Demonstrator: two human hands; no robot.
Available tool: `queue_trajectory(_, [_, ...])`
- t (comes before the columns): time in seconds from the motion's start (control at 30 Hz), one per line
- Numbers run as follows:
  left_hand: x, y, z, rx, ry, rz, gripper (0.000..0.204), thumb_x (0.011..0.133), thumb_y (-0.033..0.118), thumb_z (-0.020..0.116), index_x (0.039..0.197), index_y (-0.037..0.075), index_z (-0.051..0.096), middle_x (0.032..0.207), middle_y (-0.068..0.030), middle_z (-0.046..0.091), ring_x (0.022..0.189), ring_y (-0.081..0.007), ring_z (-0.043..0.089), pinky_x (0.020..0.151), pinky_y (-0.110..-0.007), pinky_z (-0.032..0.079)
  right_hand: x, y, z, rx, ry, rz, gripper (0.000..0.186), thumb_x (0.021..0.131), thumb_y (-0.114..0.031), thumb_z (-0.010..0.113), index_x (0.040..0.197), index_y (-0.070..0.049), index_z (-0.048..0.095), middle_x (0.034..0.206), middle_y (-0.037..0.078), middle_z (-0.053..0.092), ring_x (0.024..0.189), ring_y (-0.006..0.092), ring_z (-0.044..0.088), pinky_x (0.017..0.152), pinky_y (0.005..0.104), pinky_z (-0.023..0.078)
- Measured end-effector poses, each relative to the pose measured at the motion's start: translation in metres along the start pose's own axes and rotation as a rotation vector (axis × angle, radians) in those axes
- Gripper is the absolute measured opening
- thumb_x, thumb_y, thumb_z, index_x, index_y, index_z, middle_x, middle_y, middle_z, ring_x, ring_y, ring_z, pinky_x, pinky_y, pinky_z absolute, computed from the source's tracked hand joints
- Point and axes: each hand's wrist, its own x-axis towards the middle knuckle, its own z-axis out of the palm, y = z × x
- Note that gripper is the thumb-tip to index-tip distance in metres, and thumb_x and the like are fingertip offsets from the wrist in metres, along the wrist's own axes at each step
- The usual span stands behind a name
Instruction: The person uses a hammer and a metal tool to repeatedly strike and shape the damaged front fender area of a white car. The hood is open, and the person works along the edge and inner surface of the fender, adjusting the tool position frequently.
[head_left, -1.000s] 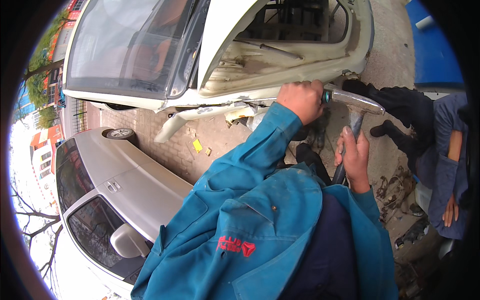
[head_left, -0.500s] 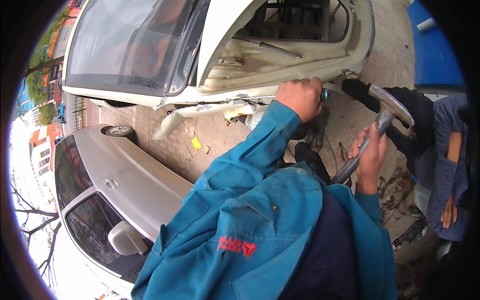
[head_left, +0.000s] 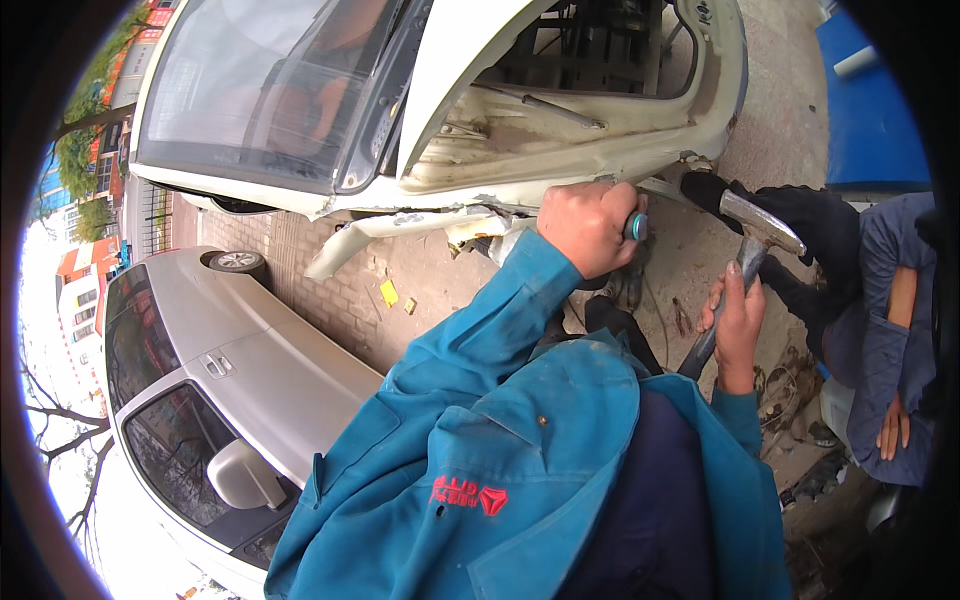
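My left hand (head_left: 588,228) is a fist around a tool whose round teal handle end (head_left: 636,227) sticks out on the right. The rest of that tool is mostly hidden by my fingers. It is held at the lower edge of a cream car body (head_left: 640,128), beside a bent, torn strip of bodywork (head_left: 375,232). To the right, my right hand (head_left: 737,318) grips a hammer (head_left: 752,240) by its dark shaft. The metal head points up, apart from the left fist.
A co-worker in grey-blue clothes (head_left: 875,340) sits close on the right, with dark-clad legs near the hammer head. A silver car (head_left: 270,350) is parked on the left. Yellow scraps (head_left: 389,292) lie on the paving. A blue object (head_left: 870,120) stands at the upper right.
My left fist has moved slightly left and down with its tool. The hammer head has shifted a little left and down; both grips are kept.
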Motion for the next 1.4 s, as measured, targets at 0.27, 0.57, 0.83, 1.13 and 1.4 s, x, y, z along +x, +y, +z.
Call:
queue_trajectory(0.27, [-0.026, 0.002, -0.054, -0.090, 0.235, 0.147, 0.029, 0.080, 0.000, 0.084, 0.070, 0.008, 0.057, 0.056, -0.0075, 0.052, 0.046, -0.0294, 0.053, 0.043, -0.043, 0.039, -0.013, 0.020, 0.009, -0.076, -0.038, 0.059, 0.033, 0.114, -0.038, 0.060, 0.105, -0.007, 0.053, 0.073, 0.004, 0.055, 0.046, 0.0111, 0.052, 0.041, 0.0286, 0.043])
queue_trajectory(0.57, [-0.074, -0.040, -0.115, -0.351, 0.560, -0.208, 0.021, 0.101, 0.002, 0.072, 0.084, 0.002, 0.059, 0.062, -0.0083, 0.058, 0.051, -0.0148, 0.051, 0.048, -0.033, 0.040, -0.042, 0.019, 0.049, -0.079, -0.036, 0.059, 0.031, 0.114, -0.036, 0.062, 0.107, -0.007, 0.054, 0.072, 0.003, 0.054, 0.048, 0.0109, 0.052, 0.043, 0.0286, 0.044])
queue_trajectory(0.83, [-0.077, -0.095, -0.159, -0.869, 0.923, -0.414, 0.043, 0.112, 0.023, 0.064, 0.076, 0.010, 0.046, 0.057, -0.0020, 0.041, 0.047, -0.0131, 0.040, 0.047, -0.032, 0.038, -0.062, 0.028, 0.084, -0.113, 0.065, 0.090, 0.032, 0.112, -0.037, 0.064, 0.103, -0.007, 0.055, 0.073, 0.002, 0.055, 0.049, 0.0102, 0.053, 0.043, 0.0277, 0.045])
queue_trajectory(1.13, [-0.079, -0.120, -0.164, -1.078, 1.041, -0.537, 0.040, 0.112, 0.026, 0.068, 0.081, 0.010, 0.048, 0.055, -0.0024, 0.041, 0.046, -0.0133, 0.041, 0.045, -0.032, 0.037, -0.070, 0.029, 0.103, -0.181, 0.073, 0.078, 0.033, 0.112, -0.036, 0.065, 0.102, -0.006, 0.055, 0.073, 0.003, 0.056, 0.049, 0.0103, 0.054, 0.043, 0.0283, 0.046])
queue_trajectory(1.4, [-0.070, -0.113, -0.161, -1.014, 1.041, -0.588, 0.052, 0.109, 0.033, 0.072, 0.071, 0.011, 0.045, 0.054, -0.0013, 0.038, 0.045, -0.0138, 0.039, 0.046, -0.032, 0.037, -0.071, 0.030, 0.108, -0.225, 0.030, 0.085, 0.032, 0.111, -0.034, 0.066, 0.100, -0.006, 0.056, 0.072, 0.002, 0.057, 0.049, 0.0098, 0.055, 0.044, 0.0282, 0.046])
